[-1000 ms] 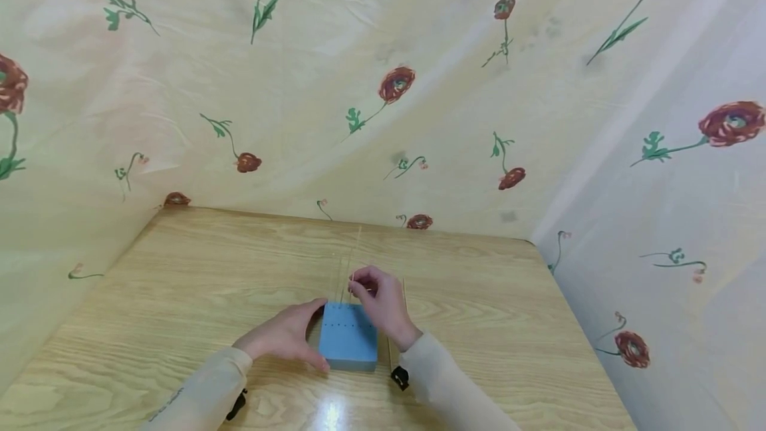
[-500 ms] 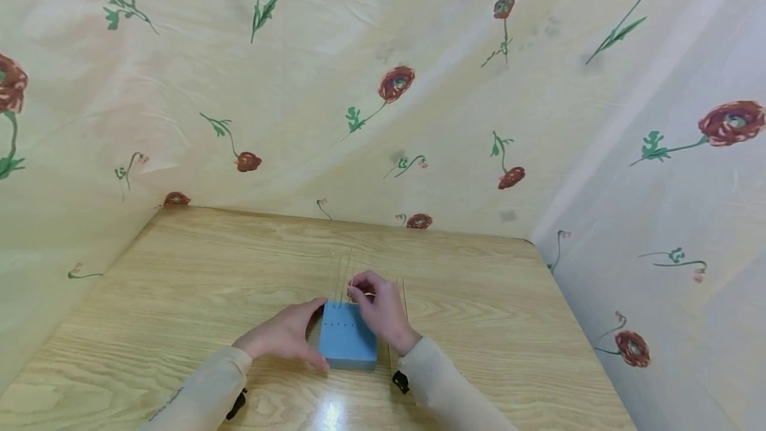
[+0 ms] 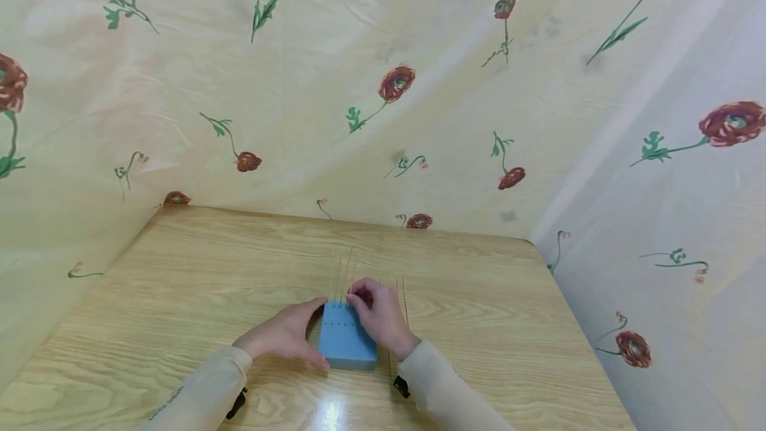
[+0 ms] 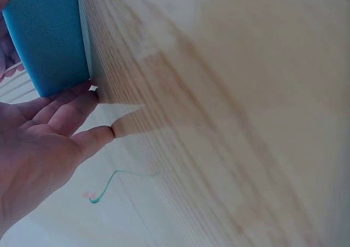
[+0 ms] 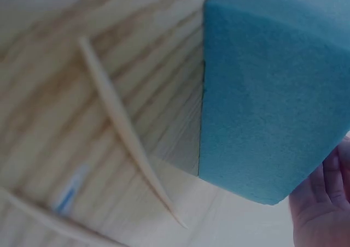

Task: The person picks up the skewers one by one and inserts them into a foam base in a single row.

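A blue foam block with rows of small holes sits on the wooden table. My left hand holds its left side, with the thumb at the near corner and fingers at the far corner. In the left wrist view, fingertips touch the foam block. My right hand pinches a thin wooden skewer above the block's far row of holes. This skewer stands nearly upright; its lower end is hard to see. Just left of it, two more thin skewers stand upright in that row. The right wrist view does not show the right hand's fingers.
Loose skewers lie on the table right of the block, partly under the right forearm. The right wrist view shows one skewer close up, beside the block. A flower-patterned cloth hangs behind the table and at both sides.
The skewer in my right hand has gone down and become a little more upright. My right hand has sunk slightly toward the block. The left hand and block have stayed still.
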Demonstrator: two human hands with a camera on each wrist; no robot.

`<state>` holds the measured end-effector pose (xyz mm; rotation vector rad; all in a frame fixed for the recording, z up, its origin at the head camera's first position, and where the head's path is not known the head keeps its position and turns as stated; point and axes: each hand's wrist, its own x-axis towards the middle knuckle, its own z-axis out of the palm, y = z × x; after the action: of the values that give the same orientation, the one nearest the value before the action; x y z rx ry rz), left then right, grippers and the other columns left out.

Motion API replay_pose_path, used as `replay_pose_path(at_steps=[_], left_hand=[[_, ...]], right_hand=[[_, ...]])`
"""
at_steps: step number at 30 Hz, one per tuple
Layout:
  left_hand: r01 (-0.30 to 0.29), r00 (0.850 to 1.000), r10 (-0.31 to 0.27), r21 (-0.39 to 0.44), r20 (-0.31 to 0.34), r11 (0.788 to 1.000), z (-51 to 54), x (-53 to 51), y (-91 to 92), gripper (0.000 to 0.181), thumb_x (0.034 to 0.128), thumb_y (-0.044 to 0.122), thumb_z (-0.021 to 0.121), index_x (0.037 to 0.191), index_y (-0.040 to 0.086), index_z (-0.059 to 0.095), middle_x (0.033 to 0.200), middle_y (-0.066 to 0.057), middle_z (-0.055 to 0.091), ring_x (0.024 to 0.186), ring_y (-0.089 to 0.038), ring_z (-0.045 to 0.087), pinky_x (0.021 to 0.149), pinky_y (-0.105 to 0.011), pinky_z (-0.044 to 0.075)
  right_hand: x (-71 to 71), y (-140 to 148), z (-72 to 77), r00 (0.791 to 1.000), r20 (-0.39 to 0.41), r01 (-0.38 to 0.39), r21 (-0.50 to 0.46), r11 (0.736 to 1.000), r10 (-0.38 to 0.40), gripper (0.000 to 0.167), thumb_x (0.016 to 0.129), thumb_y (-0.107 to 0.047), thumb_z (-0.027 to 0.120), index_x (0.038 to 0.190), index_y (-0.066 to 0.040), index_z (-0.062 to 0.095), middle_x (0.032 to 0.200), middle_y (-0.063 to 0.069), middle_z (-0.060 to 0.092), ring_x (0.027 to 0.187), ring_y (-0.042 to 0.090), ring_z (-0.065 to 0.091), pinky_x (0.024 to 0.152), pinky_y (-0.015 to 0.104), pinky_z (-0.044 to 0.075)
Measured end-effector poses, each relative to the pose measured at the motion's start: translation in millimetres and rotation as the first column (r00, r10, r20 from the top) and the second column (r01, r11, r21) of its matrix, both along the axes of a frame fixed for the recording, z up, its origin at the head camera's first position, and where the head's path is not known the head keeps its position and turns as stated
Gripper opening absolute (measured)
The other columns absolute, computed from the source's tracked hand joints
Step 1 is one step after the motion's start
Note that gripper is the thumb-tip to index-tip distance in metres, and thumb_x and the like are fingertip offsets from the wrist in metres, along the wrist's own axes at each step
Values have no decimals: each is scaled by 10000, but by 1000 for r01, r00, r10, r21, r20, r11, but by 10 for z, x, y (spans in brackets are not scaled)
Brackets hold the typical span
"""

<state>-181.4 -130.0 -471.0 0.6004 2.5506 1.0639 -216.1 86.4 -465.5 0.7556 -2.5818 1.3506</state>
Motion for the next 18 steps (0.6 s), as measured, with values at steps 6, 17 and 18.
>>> replay_pose_path(at_steps=[6,17,18], left_hand=[[-2,1000,2,4,1,1000,-5,-5,-1,1199,599,548,857,1479,-16,270,1468,-202,338,1320,-369,330,1025,-532,312],[-9,1000,9,-10,3,1000,-14,-15,1,1208,588,565,855,1483,-1,272,1469,-193,342,1319,-362,335,1025,-533,314],[-10,1000,10,-11,3,1000,-16,-15,1,1208,588,566,855,1483,-1,273,1469,-192,343,1318,-361,335,1025,-531,314]], right_hand=[[15,-3,-15,999,-31,-27,5,1000,27,73,942,-117,625,923,-47,631,860,-28,638,797,80,629,714,223,528],[27,-14,-52,998,-63,-4,30,1000,6,94,952,-151,615,916,-65,615,851,-38,634,801,69,628,707,215,527],[27,-14,-55,998,-68,-3,31,1000,5,89,951,-150,617,913,-69,614,849,-37,635,799,67,629,706,216,527]])
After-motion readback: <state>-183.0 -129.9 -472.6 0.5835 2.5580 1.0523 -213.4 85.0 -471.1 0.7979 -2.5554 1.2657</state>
